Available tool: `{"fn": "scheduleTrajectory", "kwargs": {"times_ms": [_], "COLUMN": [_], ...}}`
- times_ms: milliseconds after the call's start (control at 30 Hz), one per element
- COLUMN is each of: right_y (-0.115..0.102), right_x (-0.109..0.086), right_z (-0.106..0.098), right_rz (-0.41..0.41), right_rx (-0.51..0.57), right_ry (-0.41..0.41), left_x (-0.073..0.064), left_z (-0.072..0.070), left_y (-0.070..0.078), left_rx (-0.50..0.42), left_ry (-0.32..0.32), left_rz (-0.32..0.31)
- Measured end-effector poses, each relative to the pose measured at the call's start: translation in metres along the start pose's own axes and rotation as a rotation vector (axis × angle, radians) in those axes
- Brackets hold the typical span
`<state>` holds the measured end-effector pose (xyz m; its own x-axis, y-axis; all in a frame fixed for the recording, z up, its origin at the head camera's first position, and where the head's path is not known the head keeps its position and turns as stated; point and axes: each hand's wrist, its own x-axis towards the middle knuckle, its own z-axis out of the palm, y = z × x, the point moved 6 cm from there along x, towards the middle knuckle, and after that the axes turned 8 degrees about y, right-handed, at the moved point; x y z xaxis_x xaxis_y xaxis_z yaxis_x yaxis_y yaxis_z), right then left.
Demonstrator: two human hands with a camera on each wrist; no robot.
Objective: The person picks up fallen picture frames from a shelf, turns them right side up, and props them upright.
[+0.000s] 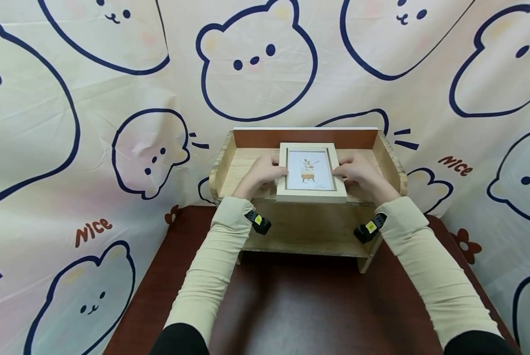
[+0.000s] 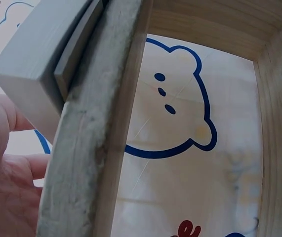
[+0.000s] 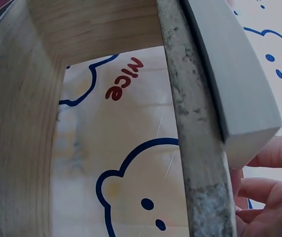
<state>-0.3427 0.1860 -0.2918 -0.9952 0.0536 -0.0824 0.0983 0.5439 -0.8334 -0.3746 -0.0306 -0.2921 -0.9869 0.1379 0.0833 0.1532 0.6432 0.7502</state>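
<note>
A cream picture frame (image 1: 310,196) with a small potted-plant print is at the front of the upper board of a wooden shelf (image 1: 305,229). My left hand (image 1: 265,170) grips its left side, thumb along the front border. On the opposite side, my right hand (image 1: 359,171) holds the right border the same way. From the left wrist, the frame's corner (image 2: 27,64) shows over the rough board edge (image 2: 84,143), with the left hand (image 2: 7,168) beside it. The right wrist view has the frame's side (image 3: 239,94) above the board edge, fingers of the right hand (image 3: 274,192) at its lower corner.
The shelf has raised side panels (image 1: 391,165) and a brown back strip (image 1: 307,138). It stands toward the back of a dark red-brown table (image 1: 300,301). Behind and around hangs a cloth (image 1: 256,93) printed with bear faces. Black wrist cameras (image 1: 259,223) sit on both cuffs.
</note>
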Motion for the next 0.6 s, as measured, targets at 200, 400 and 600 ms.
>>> {"fn": "scheduleTrajectory", "kwargs": {"times_ms": [200,400,600], "right_y": [0.0009,-0.0002,0.002], "right_x": [-0.0008,-0.0031,-0.0058], "right_z": [-0.0005,-0.0013,-0.0043], "right_rz": [0.003,0.007,0.009], "right_rx": [0.037,0.084,0.1], "right_ry": [0.02,0.048,0.052], "left_x": [-0.0026,-0.0038,-0.0054], "left_z": [-0.0024,-0.005,-0.0041], "left_y": [0.0002,-0.0008,-0.0033], "left_rx": [-0.067,-0.192,-0.304], "left_ry": [0.027,0.051,0.012], "left_rz": [-0.003,0.007,0.001]}}
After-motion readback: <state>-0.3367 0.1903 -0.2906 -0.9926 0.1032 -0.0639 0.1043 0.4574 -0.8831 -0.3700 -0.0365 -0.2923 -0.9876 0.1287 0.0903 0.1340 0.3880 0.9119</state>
